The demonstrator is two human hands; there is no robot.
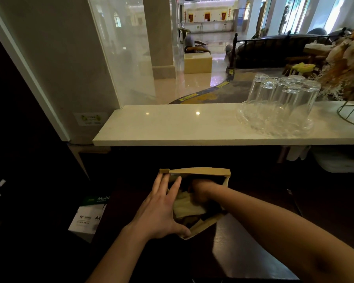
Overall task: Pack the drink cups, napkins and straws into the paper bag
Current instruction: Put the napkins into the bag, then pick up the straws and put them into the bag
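Observation:
A brown paper bag (200,171) stands open on a dark low table below the counter. My left hand (161,209) rests on the bag's left rim, fingers spread along the edge and thumb at the near corner, holding the mouth apart. My right hand (200,192) is down inside the bag and blurred; whether it holds anything cannot be made out. Pale napkins (187,207) lie inside the bag beneath it. No cups or straws can be made out in the dim interior.
A white stone counter (172,127) runs across above the bag. On its right sit upturned drinking glasses (282,92) on a glass tray, and a wire stand (352,115). A box of A4 paper (90,213) stands to the left of the table.

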